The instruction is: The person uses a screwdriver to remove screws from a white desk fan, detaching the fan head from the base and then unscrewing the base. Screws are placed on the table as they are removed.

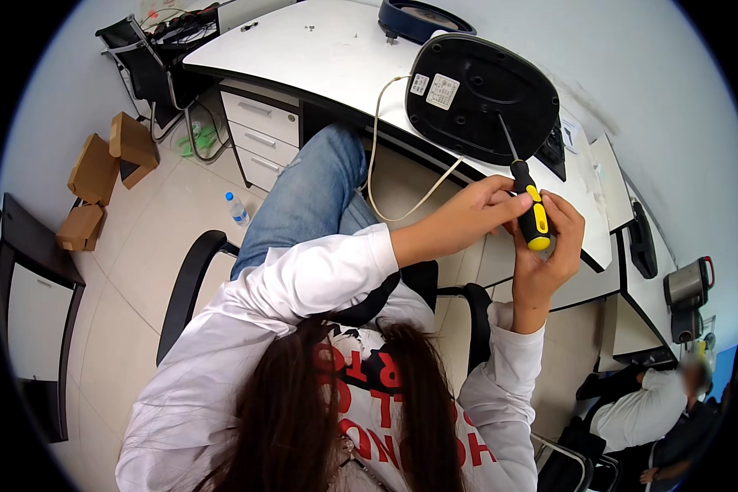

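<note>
A screwdriver with a black and yellow handle is gripped by both hands. My left hand pinches the handle from the left, thumb along its side. My right hand has its fingers curled around the handle from the right. The metal shaft points away from me, and its tip meets the underside of a black oval base, near its middle. This base lies on the white desk, its near edge reaching the desk's front edge. Two pale labels show on it. A cream cord loops down from it beside my knee.
A dark blue rounded part sits at the desk's back, with tiny loose pieces farther left. A black keyboard is partly hidden behind the base. On the floor stand a water bottle and cardboard boxes. Another person sits at lower right.
</note>
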